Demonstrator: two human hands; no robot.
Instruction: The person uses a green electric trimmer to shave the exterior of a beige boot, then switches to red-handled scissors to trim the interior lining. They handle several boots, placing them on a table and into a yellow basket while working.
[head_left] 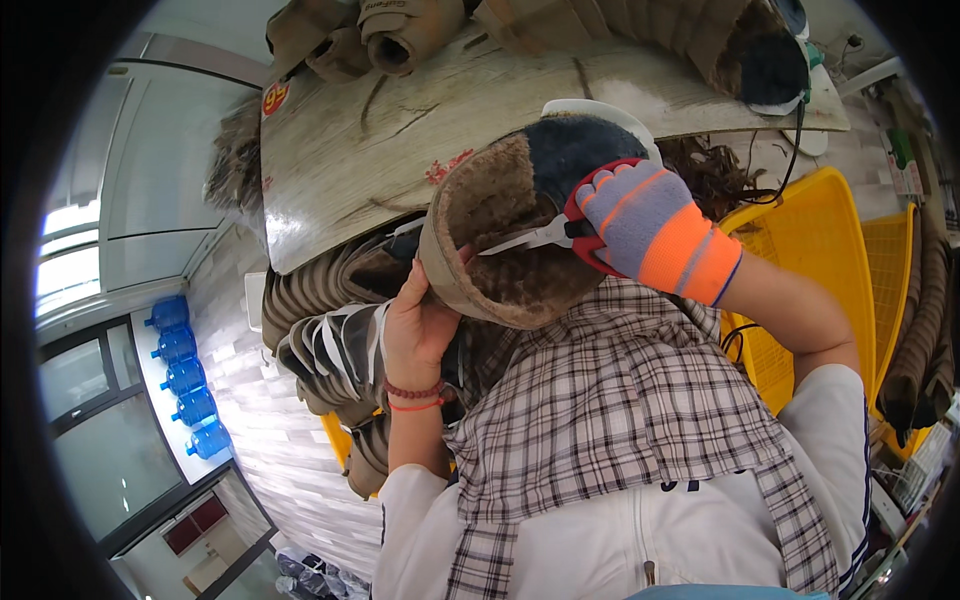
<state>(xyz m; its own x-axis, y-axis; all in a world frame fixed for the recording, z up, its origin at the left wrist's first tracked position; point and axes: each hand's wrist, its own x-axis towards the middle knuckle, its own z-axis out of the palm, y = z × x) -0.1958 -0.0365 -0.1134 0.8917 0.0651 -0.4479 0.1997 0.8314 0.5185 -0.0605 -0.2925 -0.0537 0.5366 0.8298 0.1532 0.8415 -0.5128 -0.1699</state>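
"Where's the boot, and what is your left hand doing with it?"

"The fleece-lined boot (500, 190) is in front of me, between the table (330, 180) and my plaid apron (620, 400), with its opening turned up toward my face. My bare left hand (415, 325) is clamped on the shaft's left edge, thumb outside, a fingertip showing inside. I'd say that grip steadies the wall and lets me see in."

"And the right?"

"My gloved right hand (660, 230) is closed round the red handles of the scissors (540, 237). They come in from the right, blades inside the opening, pointing toward my left fingers. Whether the blades are parted, I can't tell. Working from opposite sides probably leaves my view down the shaft open."

"Why only one glove?"

"My guess: it pads the hand against the handles, while bare fingers feel the pile better."

"Why not lay the boot on the table?"

"Tilted toward me like this, it likely shows its lining better. Other tan boots (400, 35) line the table's far edge, and a yellow crate (800, 225) stands at my right, seemingly so both are near without crowding my hands."
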